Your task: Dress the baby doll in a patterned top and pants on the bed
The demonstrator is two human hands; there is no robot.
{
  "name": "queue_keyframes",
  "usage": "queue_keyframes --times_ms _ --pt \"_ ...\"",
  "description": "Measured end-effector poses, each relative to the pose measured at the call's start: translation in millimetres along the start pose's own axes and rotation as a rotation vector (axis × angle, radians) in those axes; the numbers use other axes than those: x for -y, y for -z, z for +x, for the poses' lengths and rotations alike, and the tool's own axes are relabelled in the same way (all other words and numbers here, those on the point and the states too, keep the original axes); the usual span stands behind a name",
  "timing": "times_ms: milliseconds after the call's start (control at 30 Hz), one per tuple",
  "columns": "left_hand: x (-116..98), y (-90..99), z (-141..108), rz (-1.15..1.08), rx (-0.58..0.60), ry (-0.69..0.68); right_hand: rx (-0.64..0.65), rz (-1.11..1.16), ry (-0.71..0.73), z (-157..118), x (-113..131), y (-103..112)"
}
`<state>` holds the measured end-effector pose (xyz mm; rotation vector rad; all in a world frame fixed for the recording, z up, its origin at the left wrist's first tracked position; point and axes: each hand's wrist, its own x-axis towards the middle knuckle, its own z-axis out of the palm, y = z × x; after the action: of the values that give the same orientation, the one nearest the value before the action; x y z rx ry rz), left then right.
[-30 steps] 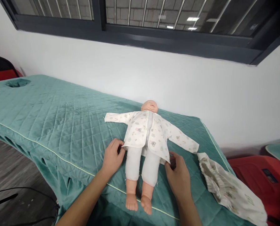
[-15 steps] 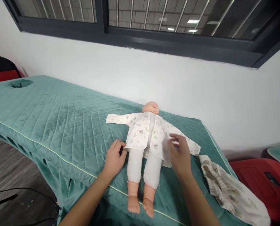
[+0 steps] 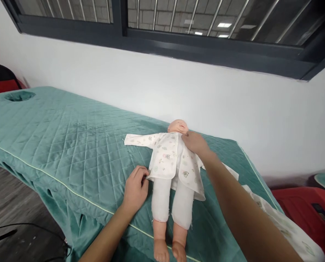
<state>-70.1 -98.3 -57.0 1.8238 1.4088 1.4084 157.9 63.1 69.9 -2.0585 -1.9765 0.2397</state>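
From here, the quilted cover (image 3: 75,138) lies open left of the doll (image 3: 162,156), with room for a hand. Past its head the wall (image 3: 140,87) blocks; the right forearm (image 3: 233,196) bars the other side.

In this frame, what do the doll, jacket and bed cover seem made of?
Doll: probably matte plastic or vinyl head and feet, smoothly moulded; white fabric legs, frayed at the ankles. Jacket: thin printed cloth, likely cotton. Bed cover: quilted, velvety fabric, judging by its soft sheen.
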Motion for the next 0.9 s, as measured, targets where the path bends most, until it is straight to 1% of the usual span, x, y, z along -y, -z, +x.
queue_keyframes --times_ms 133,267,400,533,633,767,900 --pt "1 0.1 1 -0.002 0.005 0.010 0.014 0.024 0.038 5 5 7" --pt "2 -0.3 0 -0.014 -0.002 0.009 -0.037 0.013 0.080 -3 13 1" --pt "1 -0.3 -1 -0.017 -0.006 0.007 -0.087 0.006 0.035 -8 19 -6" --pt "-1 1.2 -1 -0.023 -0.018 -0.015 -0.033 -0.034 -0.012 -2 22 -7" --pt "-2 1.8 -1 -0.002 0.007 -0.083 -0.029 -0.046 -0.022 5 23 -10" --pt "-1 0.6 -1 0.060 0.039 -0.162 -0.102 0.016 -0.012 7 22 -21" --pt "0 -0.6 -2 0.132 -0.007 -0.183 -0.189 0.139 -0.031 4 16 -30"
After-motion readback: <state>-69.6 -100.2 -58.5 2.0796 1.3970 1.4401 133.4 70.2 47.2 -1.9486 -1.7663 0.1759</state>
